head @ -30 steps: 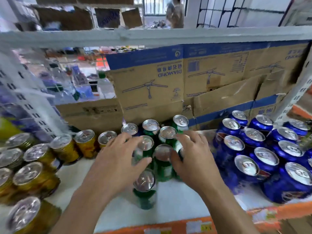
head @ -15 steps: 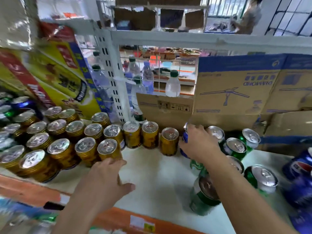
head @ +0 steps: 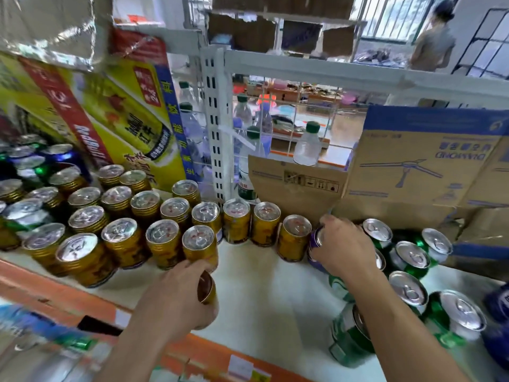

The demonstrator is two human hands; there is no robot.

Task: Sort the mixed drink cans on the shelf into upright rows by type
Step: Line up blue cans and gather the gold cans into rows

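I'm logging: left hand gripping gold ribbed metal can, right hand gripping blue metal can right of white slotted upright (green cans unsorted).

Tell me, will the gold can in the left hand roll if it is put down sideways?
Probably: the gold can is a smooth cylinder, and the white shelf looks flat and slick. Its rigid metal wall likely keeps shape in the left hand. Weight cannot be judged.
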